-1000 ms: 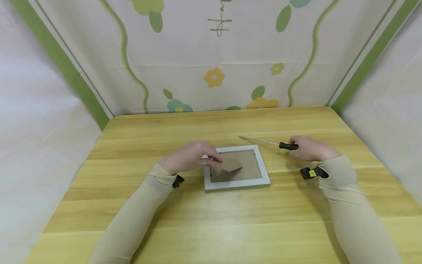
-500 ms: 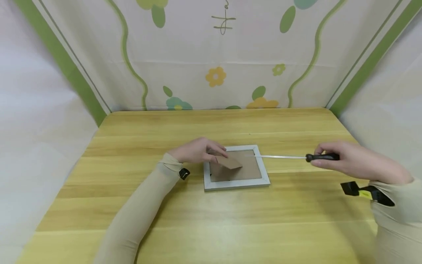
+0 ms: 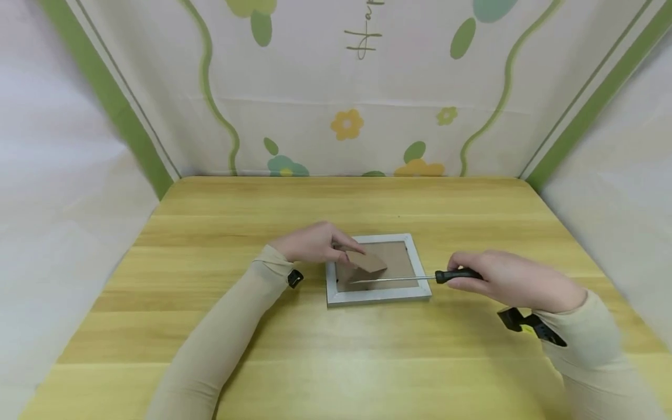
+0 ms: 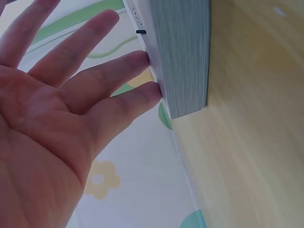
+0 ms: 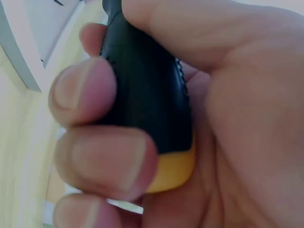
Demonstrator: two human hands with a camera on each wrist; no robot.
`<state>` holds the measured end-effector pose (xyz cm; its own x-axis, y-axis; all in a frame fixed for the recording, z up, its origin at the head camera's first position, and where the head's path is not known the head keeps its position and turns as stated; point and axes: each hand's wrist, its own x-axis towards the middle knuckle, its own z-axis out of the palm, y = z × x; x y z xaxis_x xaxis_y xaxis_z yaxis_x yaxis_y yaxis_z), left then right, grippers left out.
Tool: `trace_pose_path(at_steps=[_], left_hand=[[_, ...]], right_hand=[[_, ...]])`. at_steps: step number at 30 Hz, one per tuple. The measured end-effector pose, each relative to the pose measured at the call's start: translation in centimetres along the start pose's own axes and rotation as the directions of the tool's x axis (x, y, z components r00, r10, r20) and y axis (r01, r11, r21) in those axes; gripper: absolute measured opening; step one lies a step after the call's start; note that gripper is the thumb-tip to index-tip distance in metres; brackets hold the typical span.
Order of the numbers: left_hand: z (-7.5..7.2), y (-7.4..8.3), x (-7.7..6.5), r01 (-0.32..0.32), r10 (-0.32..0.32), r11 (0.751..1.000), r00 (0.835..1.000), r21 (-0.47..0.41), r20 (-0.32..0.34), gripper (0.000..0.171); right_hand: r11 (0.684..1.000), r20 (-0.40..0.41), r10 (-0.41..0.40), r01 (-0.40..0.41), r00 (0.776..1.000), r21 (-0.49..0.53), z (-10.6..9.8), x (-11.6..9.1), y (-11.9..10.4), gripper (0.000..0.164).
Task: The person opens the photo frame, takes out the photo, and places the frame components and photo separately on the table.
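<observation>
A white picture frame lies face down on the table, brown backing board upward. Its brown stand flap tilts up from the board. My left hand is over the frame's left side, thumb and index finger at the flap's two edges, pinching it. In the left wrist view the other fingers reach out straight, two tips at the frame's edge. My right hand grips the black handle of a screwdriver, yellow at its butt. The thin shaft crosses the right rim, with its tip over the board's lower left.
Small dark tabs show along the frame's inner rim. The wooden table reaches back to a flowered cloth. Pale sheets hang on both sides. A black wrist camera mount hangs below the right wrist.
My right hand lifted the screwdriver from behind the frame, swung it right, then brought it left over the backing board. My left hand shifted slightly right along the flap.
</observation>
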<state>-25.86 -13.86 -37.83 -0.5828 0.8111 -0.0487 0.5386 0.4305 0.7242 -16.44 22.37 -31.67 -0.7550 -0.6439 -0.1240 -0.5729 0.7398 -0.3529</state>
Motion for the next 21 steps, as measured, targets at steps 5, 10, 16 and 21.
trace_pose_path(at_steps=[5, 10, 16, 21], left_hand=[[0.1, -0.3, 0.0, -0.001, 0.001, 1.000, 1.000, 0.020, -0.013, 0.036], [0.1, 0.1, -0.1, 0.039, -0.039, 0.999, 0.999, 0.033, 0.000, 0.035], [0.2, 0.1, 0.1, 0.052, -0.052, 0.998, 0.999, 0.028, 0.000, 0.036], [0.3, 0.0, 0.1, 0.048, -0.048, 0.998, 0.999, 0.044, -0.003, 0.035]], right_hand=[[0.999, -0.013, -0.008, 0.007, 1.000, -0.054, 1.1, 1.0, -0.2, 0.017], [0.994, -0.062, -0.051, 0.044, 0.997, -0.103, 1.8, 1.6, -0.6, 0.013], [0.988, -0.079, -0.067, 0.055, 0.995, -0.142, 1.8, 2.0, -0.8, 0.016], [0.981, -0.091, -0.105, 0.088, 0.990, -0.173, 1.5, 2.3, -1.1, 0.012]])
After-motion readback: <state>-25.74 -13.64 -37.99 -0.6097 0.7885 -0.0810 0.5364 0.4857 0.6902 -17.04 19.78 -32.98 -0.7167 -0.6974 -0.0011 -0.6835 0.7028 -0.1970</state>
